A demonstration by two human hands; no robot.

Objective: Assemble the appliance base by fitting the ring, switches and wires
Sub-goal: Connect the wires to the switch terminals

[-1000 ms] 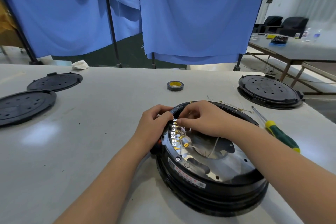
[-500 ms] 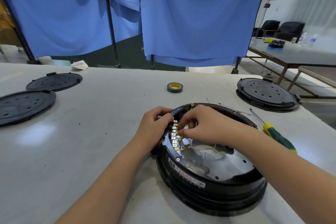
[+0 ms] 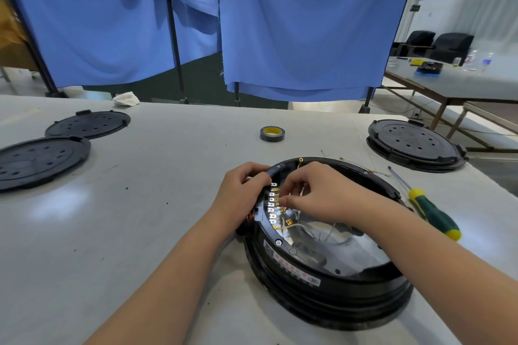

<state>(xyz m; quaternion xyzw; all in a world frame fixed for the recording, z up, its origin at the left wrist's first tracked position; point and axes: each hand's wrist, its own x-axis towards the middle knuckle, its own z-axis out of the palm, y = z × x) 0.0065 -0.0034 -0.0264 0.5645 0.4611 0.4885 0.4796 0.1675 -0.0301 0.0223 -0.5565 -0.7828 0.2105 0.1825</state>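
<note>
Left hand (image 3: 243,190): fingers curled over the far left rim of the appliance base (image 3: 328,283), gripping the black edge there, beside the row of terminals (image 3: 272,206).

Right hand (image 3: 316,193): reaches in over the open top of the base, thumb and forefinger pinched together at the terminals; what sits between the fingertips is too small to make out (a wire end or a brass clip, cannot tell which).

Terminals: a short column of white tabs with brass clips along the inner left edge of the base, thin white wires (image 3: 297,228) running from them toward the shiny metal plate (image 3: 353,249) inside.

Appliance base: round, black, lying open side up on the grey worktop (image 3: 134,232), near its front edge and right of centre.

Screwdriver (image 3: 429,210): green and yellow handle, lying on the worktop just right of the base, apart from it.

Loose wires (image 3: 361,166): thin strands on the worktop just behind the base.

Tape roll (image 3: 272,133): dark with a yellow core, lying flat, well behind the base.

Black discs: two (image 3: 88,124) (image 3: 39,159) at far left, lying flat; a third round black unit (image 3: 414,144) at far right.

Blue curtain (image 3: 294,22): hangs behind the worktop.
</note>
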